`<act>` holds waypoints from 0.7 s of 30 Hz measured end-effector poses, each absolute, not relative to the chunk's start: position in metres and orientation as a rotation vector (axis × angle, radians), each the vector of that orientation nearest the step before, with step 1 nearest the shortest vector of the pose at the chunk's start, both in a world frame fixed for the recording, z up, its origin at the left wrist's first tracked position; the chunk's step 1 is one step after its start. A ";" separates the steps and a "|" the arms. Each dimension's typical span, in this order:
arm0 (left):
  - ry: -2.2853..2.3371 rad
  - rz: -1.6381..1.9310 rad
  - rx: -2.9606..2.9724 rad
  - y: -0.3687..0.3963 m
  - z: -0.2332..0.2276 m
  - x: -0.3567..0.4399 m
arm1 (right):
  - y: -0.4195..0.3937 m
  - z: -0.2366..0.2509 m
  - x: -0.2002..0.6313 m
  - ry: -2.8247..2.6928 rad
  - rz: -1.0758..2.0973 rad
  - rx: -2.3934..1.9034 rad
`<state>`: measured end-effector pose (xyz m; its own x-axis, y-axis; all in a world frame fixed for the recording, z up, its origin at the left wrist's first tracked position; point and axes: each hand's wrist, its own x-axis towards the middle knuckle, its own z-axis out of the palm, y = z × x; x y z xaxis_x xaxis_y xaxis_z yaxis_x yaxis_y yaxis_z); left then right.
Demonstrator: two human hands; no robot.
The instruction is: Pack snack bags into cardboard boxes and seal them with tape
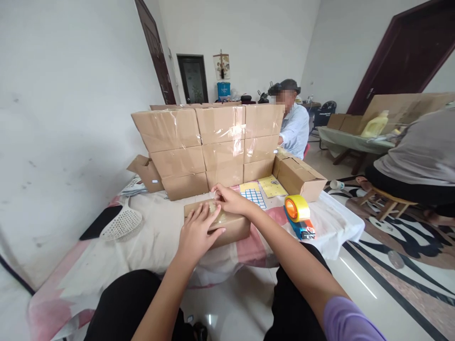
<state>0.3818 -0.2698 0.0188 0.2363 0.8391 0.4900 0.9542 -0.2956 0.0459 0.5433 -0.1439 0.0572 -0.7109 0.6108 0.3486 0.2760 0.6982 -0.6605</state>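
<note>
A small brown cardboard box [234, 232] lies on the cloth-covered table in front of me, with shiny clear tape [222, 217] on its top. My left hand [199, 229] rests on the box's near left part, fingers stretched out and thumb apart. Over the far edge of the top, my right hand [227, 199] is closed in a pinch on what looks like a bit of the clear tape; its fingertips are partly hidden. To the right, a tape dispenser [302, 227] with a yellow-orange roll of tape [298, 208] sits on the cloth, apart from both hands.
Stacked taped boxes [222, 147] rise behind the box. Another carton [302, 177] stands right, by yellow sticker sheets [272, 186] and a blue-bordered label sheet [253, 196]. A white fly swatter [122, 222] and an open box [147, 173] are left. Two other people sit nearby.
</note>
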 end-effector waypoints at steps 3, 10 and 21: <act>-1.669 -0.587 -2.256 -0.270 0.016 0.381 | -0.147 0.061 0.543 -2.397 0.531 -0.788; -1.671 -0.550 -2.267 -0.273 0.022 0.385 | -0.150 0.075 0.547 -2.337 0.369 -1.386; -1.368 -0.657 -2.258 -0.263 0.001 0.370 | -0.161 0.086 0.547 -2.174 0.573 -1.791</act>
